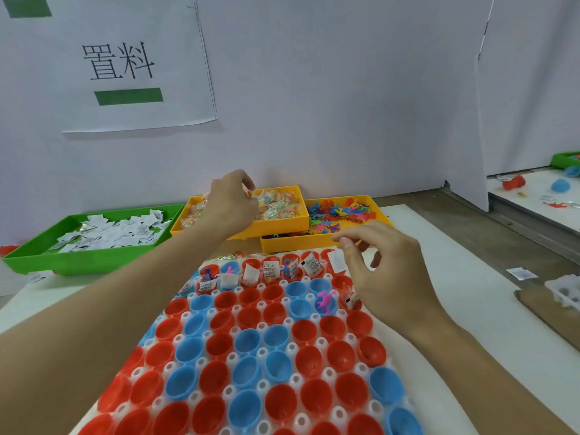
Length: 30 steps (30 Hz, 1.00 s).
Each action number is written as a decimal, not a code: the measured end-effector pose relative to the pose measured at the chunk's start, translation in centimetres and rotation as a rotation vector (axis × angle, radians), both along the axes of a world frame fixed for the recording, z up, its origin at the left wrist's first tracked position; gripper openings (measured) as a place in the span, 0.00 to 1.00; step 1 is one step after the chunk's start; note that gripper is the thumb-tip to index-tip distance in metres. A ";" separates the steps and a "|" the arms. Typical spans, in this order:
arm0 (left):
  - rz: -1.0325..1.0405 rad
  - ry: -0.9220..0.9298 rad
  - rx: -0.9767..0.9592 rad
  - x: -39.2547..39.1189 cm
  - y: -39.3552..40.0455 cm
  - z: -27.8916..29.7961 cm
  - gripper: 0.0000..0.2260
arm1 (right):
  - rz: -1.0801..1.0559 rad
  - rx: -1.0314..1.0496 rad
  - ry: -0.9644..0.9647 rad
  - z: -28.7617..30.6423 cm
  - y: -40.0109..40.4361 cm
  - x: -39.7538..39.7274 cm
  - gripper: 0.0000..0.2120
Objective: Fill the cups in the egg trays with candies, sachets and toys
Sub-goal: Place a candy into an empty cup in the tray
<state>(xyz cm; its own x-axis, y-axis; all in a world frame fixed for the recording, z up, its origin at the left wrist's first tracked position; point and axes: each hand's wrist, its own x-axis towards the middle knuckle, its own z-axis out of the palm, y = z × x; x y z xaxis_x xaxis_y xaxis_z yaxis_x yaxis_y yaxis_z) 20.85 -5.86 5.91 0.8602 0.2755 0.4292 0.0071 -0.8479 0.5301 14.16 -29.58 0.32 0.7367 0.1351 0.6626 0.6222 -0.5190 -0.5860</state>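
Reaching at 11 o'clock, our left hand (230, 204) hides its pinch in the candy bin (284, 226); right hand (381, 273) loosely curled, holding nothing, over the tray (260, 350).

Supply bins (94, 243) behind egg tray (251, 356)

a packing station in a small factory or workshop. plain white partition boards (345, 105) wall off the bench, a printed paper sign (125, 61) with chinese characters hangs on one, and open sorting bins, one green (37, 255) and two yellow (282, 229), hold bulk sachets, candies and toys beside a neighbouring station (539, 196).
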 end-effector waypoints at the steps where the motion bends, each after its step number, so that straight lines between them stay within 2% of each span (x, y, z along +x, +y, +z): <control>1: -0.047 -0.017 -0.028 -1.2 -0.4 0.3 0.08 | 0.012 0.025 0.008 0.1 0.1 -0.1 0.06; 4: -0.245 -0.009 -0.187 -5.3 -1.7 1.0 0.07 | 0.048 0.061 0.042 0.1 0.4 -0.2 0.06; 7: -0.455 0.070 -0.409 -9.4 -2.2 1.3 0.11 | 0.098 0.058 0.072 0.2 0.9 -0.7 0.06; 9: -0.518 0.088 -0.457 -11.3 -2.3 1.1 0.13 | 0.142 0.053 0.083 0.4 1.3 -1.1 0.07; 14: -0.517 0.058 -0.307 -12.4 -2.9 0.6 0.09 | 0.210 0.022 0.114 0.6 1.9 -2.0 0.07; 19: -0.528 -0.003 -0.151 -12.1 -3.6 0.0 0.04 | 0.318 0.099 0.154 1.0 2.1 -2.7 0.05; 23: -0.543 0.005 -0.098 -12.3 -4.2 -0.3 0.12 | 0.369 0.187 0.196 1.2 2.4 -3.0 0.11; 26: -0.563 0.028 -0.096 -12.4 -4.4 -0.2 0.16 | 0.384 0.184 0.197 1.3 2.4 -3.0 0.09; 30: -0.566 0.062 -0.139 -12.4 -4.6 -0.2 0.11 | 0.365 0.183 0.196 1.6 1.9 -2.7 0.07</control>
<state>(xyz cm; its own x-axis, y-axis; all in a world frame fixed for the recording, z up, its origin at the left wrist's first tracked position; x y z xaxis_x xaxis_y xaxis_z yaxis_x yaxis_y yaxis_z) 8.44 -10.44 5.70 0.9123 -0.1837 0.3661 -0.3919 -0.6514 0.6497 11.49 -27.70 1.91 0.7764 0.3026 0.5529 0.6136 -0.1629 -0.7726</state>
